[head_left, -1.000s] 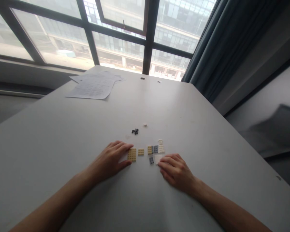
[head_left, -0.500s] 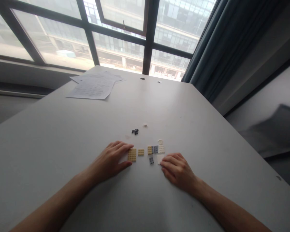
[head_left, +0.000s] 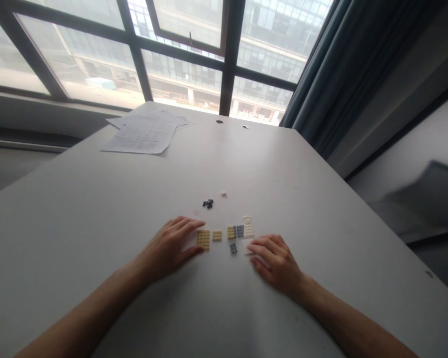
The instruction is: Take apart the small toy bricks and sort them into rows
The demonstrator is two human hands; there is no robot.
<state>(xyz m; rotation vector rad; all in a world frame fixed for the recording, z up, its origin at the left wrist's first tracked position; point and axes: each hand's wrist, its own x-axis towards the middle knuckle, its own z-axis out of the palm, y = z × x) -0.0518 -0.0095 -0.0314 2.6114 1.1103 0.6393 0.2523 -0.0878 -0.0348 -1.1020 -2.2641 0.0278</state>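
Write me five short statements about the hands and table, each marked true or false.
1. The right hand has fingers on the white tile. True.
2. The left hand holds the black pieces. False: it is beside the large tan plate, and the black pieces lie beyond it.
3. The small tan plate lies apart from the large tan plate. True.
4. The papers lie under the right hand. False: they lie at the table's far left.

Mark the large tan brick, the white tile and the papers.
Large tan brick (head_left: 203,239), head view: middle of studded top.
White tile (head_left: 245,247), head view: exposed left part.
Papers (head_left: 144,136), head view: middle of top sheet.
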